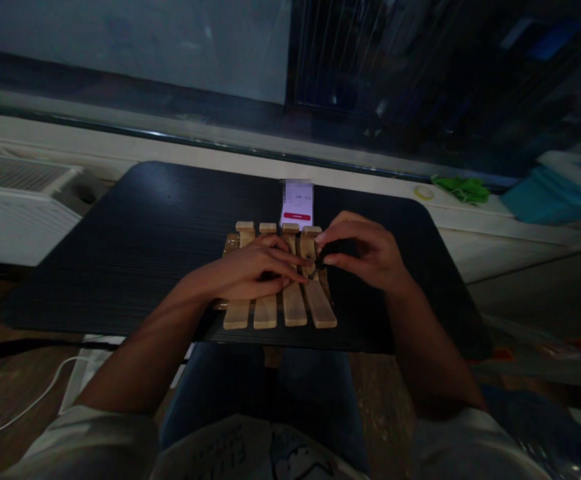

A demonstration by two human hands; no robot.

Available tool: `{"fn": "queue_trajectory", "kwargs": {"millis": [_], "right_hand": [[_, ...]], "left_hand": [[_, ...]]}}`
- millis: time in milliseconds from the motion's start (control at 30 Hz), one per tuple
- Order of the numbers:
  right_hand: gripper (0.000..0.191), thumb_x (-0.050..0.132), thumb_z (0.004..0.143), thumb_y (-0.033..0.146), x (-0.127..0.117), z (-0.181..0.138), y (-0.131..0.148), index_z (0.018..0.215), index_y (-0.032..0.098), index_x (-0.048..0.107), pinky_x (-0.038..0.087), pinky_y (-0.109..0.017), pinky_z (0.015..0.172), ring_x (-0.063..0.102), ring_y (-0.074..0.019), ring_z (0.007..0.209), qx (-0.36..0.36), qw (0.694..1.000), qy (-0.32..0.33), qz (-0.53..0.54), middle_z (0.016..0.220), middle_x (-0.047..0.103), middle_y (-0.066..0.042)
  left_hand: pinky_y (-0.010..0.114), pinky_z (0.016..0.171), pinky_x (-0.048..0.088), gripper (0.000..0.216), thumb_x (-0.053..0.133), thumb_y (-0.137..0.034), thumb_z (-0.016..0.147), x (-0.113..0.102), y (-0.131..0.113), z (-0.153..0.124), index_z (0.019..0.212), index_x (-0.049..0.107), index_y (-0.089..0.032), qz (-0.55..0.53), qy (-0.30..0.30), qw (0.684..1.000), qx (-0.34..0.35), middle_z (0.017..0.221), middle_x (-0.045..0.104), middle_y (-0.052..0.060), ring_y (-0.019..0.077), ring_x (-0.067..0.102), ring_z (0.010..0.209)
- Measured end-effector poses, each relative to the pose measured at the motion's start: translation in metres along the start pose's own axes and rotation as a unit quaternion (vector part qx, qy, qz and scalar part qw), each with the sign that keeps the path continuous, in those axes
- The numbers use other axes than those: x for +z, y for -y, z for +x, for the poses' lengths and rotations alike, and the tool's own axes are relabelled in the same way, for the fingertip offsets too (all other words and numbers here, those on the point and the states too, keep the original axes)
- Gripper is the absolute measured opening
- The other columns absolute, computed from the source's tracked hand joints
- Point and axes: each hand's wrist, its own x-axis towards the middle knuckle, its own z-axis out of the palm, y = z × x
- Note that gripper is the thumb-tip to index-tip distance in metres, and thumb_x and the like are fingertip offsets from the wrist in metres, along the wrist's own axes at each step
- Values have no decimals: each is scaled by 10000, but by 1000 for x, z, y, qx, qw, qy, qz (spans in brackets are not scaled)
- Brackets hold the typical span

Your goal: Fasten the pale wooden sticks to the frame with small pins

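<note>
A wooden frame (280,308) made of several parallel slats joined by a crosspiece lies flat on the dark table (135,240). My left hand (250,272) rests flat across the slats, fingers stretched out and pressing down. My right hand (365,250) hovers at the frame's right edge, thumb and fingers pinched on a small dark object (319,262) that I cannot make out. A phone (297,203) with a lit screen stands just behind the frame.
A white radiator (15,200) sits at the left below a window ledge. On the ledge at right lie a green item (463,188) and blue and white cloth (560,190). A white cable (25,407) runs over the floor at lower left.
</note>
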Motion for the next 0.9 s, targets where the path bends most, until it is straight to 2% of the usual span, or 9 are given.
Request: {"fn": "queue_trajectory", "kwargs": {"millis": [167, 333, 633, 900], "right_hand": [[335, 604, 851, 201, -4, -2, 5, 1183, 235, 619, 513, -332, 871, 643, -161, 1021, 18, 998, 34, 54, 1098, 707, -47], [386, 602, 853, 152, -5, -4, 9, 1226, 252, 595, 542, -286, 822, 684, -122, 937, 69, 993, 38, 92, 1023, 738, -15], [321, 704, 776, 165, -2, -3, 7, 1085, 246, 679, 566, -252, 758, 704, -110, 829, 75, 991, -6, 109, 931, 752, 7], [273, 761, 720, 261, 1, -4, 4, 985, 227, 702, 557, -273, 712, 675, -114, 734, 78, 994, -38, 68, 878, 735, 4]], "left_hand": [[404, 982, 360, 366, 520, -109, 845, 1, 1, 0, 1125, 684, -280, -9, -5, 1000, 14, 1225, 650, -2, 223, 518, 1100], [407, 967, 364, 365, 510, -114, 854, 1, 2, 0, 1134, 679, -276, -3, -9, 1000, 17, 1240, 643, -5, 223, 513, 1104], [413, 986, 350, 369, 514, -127, 860, 1, 2, -1, 1150, 674, -290, -8, -1, 1000, 8, 1253, 636, -16, 226, 495, 1109], [403, 977, 360, 367, 515, -125, 852, 1, 2, -1, 1135, 682, -289, 0, -4, 1000, 9, 1242, 641, -7, 225, 506, 1093]]}}
